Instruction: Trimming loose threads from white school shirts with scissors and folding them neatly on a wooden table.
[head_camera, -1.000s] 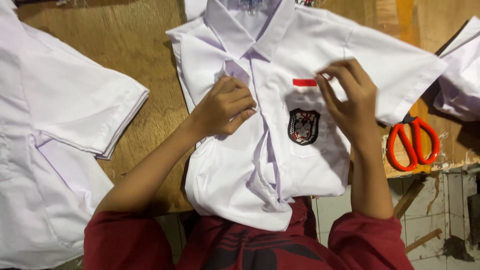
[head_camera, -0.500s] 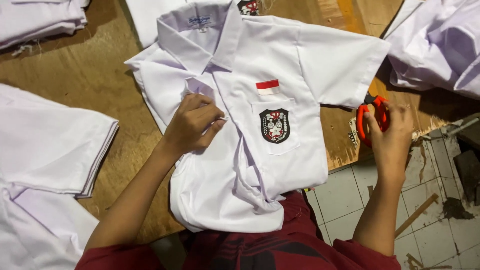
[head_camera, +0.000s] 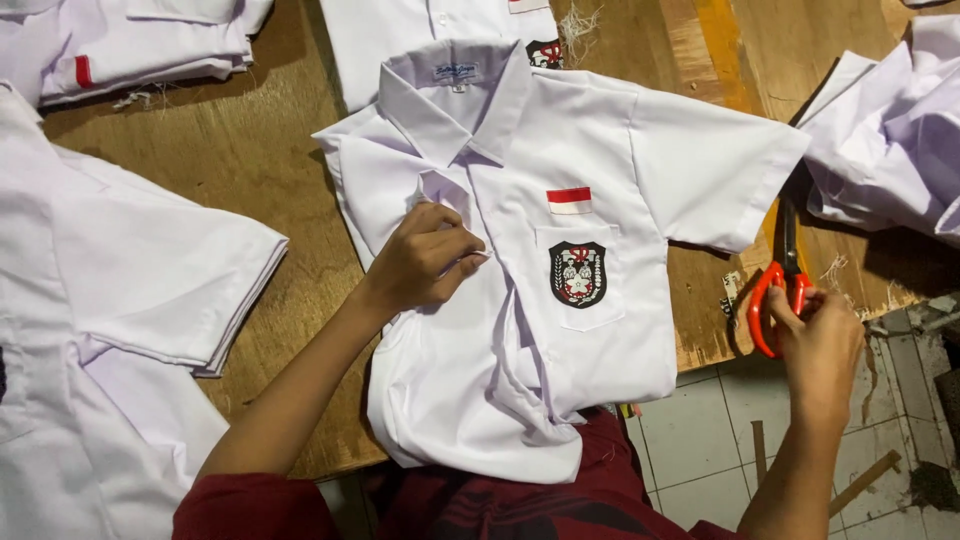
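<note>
A white short-sleeved shirt (head_camera: 600, 140) lies face up on the wooden table (head_camera: 260, 170), with a red-and-white patch above its pocket and a dark badge on the pocket. My left hand (head_camera: 425, 255) pinches the shirt's front placket just below the collar. At the table's right edge my right hand (head_camera: 820, 345) grips the red handles of a pair of scissors (head_camera: 783, 265), whose dark blades point away from me beside the shirt's sleeve.
More white shirts lie around: a spread one at the left (head_camera: 110, 300), a folded pile at the top left (head_camera: 130, 40), one at the top middle (head_camera: 440, 25), a crumpled one at the right (head_camera: 890, 140). Tiled floor (head_camera: 720, 440) shows beyond the table edge.
My right hand left the shirt's pocket, reached to the right and took hold of the red scissors. My left hand stayed on the placket. The camera view shifted.
</note>
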